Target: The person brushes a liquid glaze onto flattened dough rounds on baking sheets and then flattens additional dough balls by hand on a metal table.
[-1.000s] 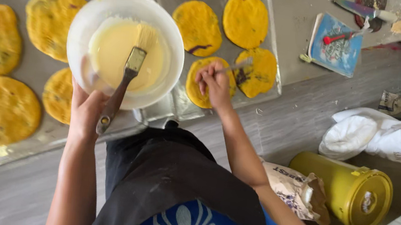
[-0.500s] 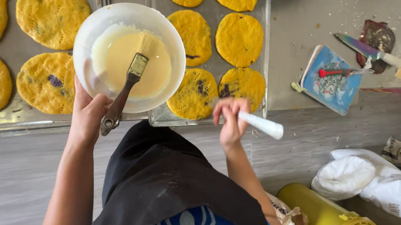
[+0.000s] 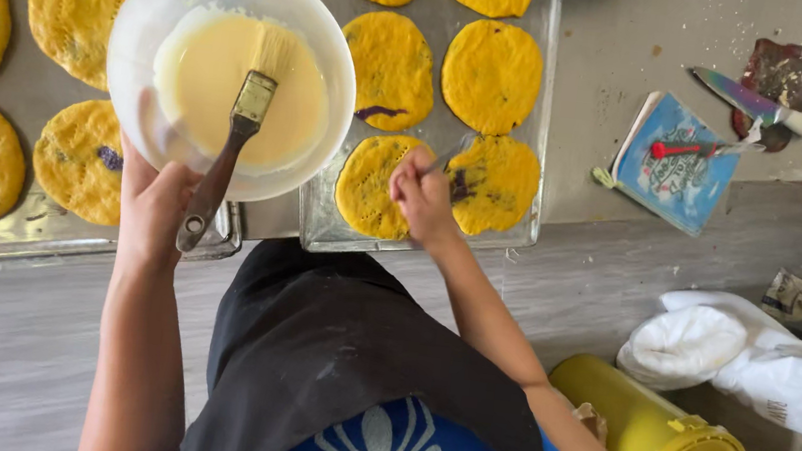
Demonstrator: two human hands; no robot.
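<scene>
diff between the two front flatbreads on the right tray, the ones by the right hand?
The left front flatbread looks clean yellow with faint marks; the right front flatbread shows a dark purple patch at its inner edge. The right hand overlaps the left one's edge and sits beside the right one. Both are round, flat, yellow, on the same metal tray.

Grey counter (image 3: 617,99) under even light, grey wood-look floor (image 3: 23,364) below it
</scene>
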